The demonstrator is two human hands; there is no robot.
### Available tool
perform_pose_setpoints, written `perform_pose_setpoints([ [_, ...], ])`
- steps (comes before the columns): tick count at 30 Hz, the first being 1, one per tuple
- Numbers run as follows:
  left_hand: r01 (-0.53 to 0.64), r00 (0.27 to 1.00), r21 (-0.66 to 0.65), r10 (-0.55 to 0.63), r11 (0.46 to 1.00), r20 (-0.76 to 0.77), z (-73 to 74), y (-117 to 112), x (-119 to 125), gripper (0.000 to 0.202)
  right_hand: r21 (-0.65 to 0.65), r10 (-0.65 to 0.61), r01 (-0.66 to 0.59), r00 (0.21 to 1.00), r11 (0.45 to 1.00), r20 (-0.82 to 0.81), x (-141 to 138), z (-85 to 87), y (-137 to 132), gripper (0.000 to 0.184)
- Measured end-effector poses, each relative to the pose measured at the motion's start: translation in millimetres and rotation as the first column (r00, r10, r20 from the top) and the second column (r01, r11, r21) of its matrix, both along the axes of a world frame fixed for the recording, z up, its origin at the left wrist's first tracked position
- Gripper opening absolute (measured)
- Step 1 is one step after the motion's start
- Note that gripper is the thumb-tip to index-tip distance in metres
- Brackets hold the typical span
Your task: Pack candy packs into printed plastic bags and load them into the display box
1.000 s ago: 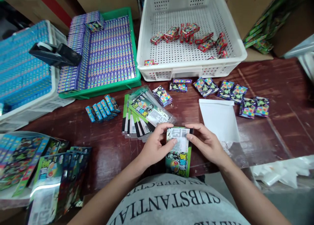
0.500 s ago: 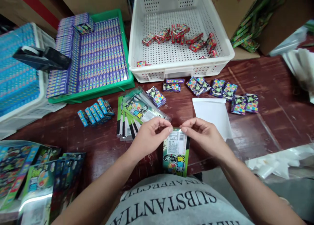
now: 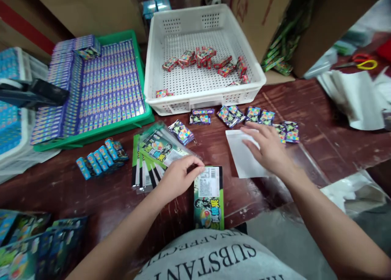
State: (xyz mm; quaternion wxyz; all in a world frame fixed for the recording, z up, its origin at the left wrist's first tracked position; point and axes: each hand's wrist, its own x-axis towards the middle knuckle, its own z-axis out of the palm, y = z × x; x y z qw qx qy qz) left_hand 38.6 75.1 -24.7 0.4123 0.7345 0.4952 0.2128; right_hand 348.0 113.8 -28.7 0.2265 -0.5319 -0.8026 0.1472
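My left hand (image 3: 179, 178) pinches the upper left corner of a green and black card pack (image 3: 209, 200) with a white barcode label, lying at the table's near edge. My right hand (image 3: 267, 147) rests flat, fingers spread, on a stack of clear plastic bags (image 3: 240, 160) to the right of the pack. Just left of my left hand lies a fanned pile of bagged card packs (image 3: 155, 154). Small purple candy boxes (image 3: 256, 116) lie in a row beyond my right hand.
A white perforated basket (image 3: 201, 99) holds red candy boxes at the back. A green tray (image 3: 91, 131) filled with purple boxes stands at the left, a tape dispenser (image 3: 32, 95) beside it. Blue boxes (image 3: 100, 158) lie mid-left. More bags and scissors (image 3: 365, 62) sit far right.
My right hand has let go of the card pack and moved right onto the stack of clear bags. My left hand stays on the pack. The camera has tilted up and right.
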Motion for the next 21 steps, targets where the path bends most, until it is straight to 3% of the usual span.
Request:
perform_pose_setpoints([
  [2, 0.063, 0.99, 0.129, -0.045, 0.99, -0.137, -6.6, 9.2, 3.2, 0.011, 0.117, -0.125, 0.099, 0.963, 0.988, 0.24, 22.6, -7.9, 20.6, 0.038],
  [4, 0.07, 0.976, 0.263, -0.011, 0.962, -0.22, -8.7, 14.5, 10.3, 0.011, 0.141, -0.158, 0.113, 0.915, 0.984, 0.37, 37.3, -14.9, 31.3, 0.029],
  [8, -0.004, 0.996, 0.366, 0.038, 0.931, -0.087, 4.3, 13.7, 42.3, 0.02, 0.177, -0.173, 0.109, 0.901, 0.978, 0.397, 34.0, -20.4, 23.7, 0.021],
  [10, -0.018, 0.998, 0.264, 0.001, 0.964, 0.064, 15.3, 11.9, 65.2, 0.026, 0.228, -0.23, 0.155, 0.905, 0.961, 0.358, 19.7, -15.1, 11.4, 0.02],
  [13, -0.025, 0.948, -0.044, 0.038, 0.999, 0.315, 28.6, 12.1, 96.0, 0.049, 0.309, -0.278, 0.211, 0.941, 0.927, 0.194, -7.5, 5.0, -11.5, 0.014],
  [15, -0.029, 0.889, -0.197, 0.115, 0.98, 0.443, 33.4, 14.7, 107.8, 0.06, 0.284, -0.161, 0.134, 0.984, 0.949, 0.073, -22.6, 23.0, -27.3, 0.019],
  [18, -0.035, 0.799, -0.335, 0.228, 0.941, 0.556, 36.4, 22.4, 109.9, 0.07, 0.166, 0.06, -0.044, 0.994, 0.985, -0.094, -29.4, 47.1, -43.6, 0.044],
  [21, -0.036, 0.755, -0.446, 0.317, 0.894, 0.574, 38.3, 32.2, 101.3, 0.063, 0.138, 0.085, -0.054, 0.97, 0.989, -0.229, -14.9, 59.8, -42.3, 0.049],
])
